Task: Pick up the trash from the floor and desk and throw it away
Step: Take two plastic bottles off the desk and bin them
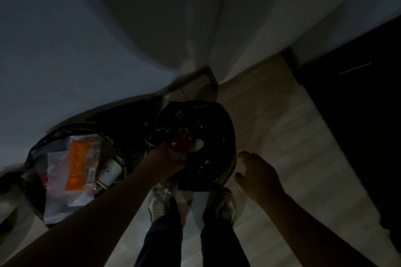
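The left hand [171, 158] is closed round a red-capped clear plastic bottle [180, 144] over the rim of the black-lined bin [225, 128] — right hand [258, 171] hangs loosely spread, holding nothing, above bare floor [293, 147] right of it.

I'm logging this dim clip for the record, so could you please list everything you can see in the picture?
Black-lined bin: one, black, on the floor ahead of the feet.
Second bin: one, black liner, left of the first, full.
Orange packet: one, orange with barcode, in the second bin.
Clear plastic wrappers: several, clear, in the second bin.
Red trash: one piece, red, over the black-lined bin, kind unclear.
Floor: pale boards.
Dark cabinet: one, right.
Shoes: two, pale.
Left hand: in a grip on the red trash.
Right hand: open, empty, beside the bin.
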{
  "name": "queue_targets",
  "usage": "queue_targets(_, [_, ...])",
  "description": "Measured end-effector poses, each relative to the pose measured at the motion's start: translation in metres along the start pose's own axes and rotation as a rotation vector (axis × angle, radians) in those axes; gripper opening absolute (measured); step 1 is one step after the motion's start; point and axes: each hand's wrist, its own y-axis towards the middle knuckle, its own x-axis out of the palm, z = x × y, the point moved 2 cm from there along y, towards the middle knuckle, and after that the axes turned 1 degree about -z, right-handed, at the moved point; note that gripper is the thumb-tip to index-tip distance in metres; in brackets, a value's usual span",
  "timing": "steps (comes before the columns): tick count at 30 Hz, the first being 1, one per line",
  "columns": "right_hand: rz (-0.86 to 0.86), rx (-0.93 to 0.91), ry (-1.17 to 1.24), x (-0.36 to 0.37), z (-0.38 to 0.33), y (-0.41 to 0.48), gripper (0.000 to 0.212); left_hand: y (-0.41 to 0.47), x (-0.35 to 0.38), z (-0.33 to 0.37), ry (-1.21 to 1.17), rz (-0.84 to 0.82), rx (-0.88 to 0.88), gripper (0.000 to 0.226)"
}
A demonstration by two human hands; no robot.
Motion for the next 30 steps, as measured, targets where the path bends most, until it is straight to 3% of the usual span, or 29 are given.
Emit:
queue_targets(3, [-0.029, 0.002, 0.001, -0.005, 0.005, -0.004, 0.048, 0.008, 0.004, 0.01, 0.051, 0.051, -0.033, 0.062])
queue_targets(9, [-0.044, 0.041, 0.062, 0.001, 0.014, -0.006, 0.053, 0.019, 0.026, 0.036, 0.228, 0.072, 0.093, 0.06])
queue_targets(16, [-0.057, 0.059, 0.092, 0.008, 0.022, -0.007, 0.052, 0.031, 0.04, 0.046, -0.054, 0.115, 0.043, 0.075])
queue_targets(21, [-0.059, 0.078, 0.097, 0.009, 0.026, -0.008, 0.055, 0.028, 0.038, 0.051, 0.029, 0.23, 0.166, 0.079])
queue_targets(27, [-0.059, 0.094, 0.094, 0.01, 0.025, -0.005, 0.054, 0.023, 0.033, 0.051, 0.078, 0.166, 0.348, 0.079])
queue_targets(30, [-0.052, 0.101, 0.078, 0.009, 0.025, -0.005, 0.057, 0.023, 0.032, 0.051, 0.118, 0.193, 0.42, 0.063])
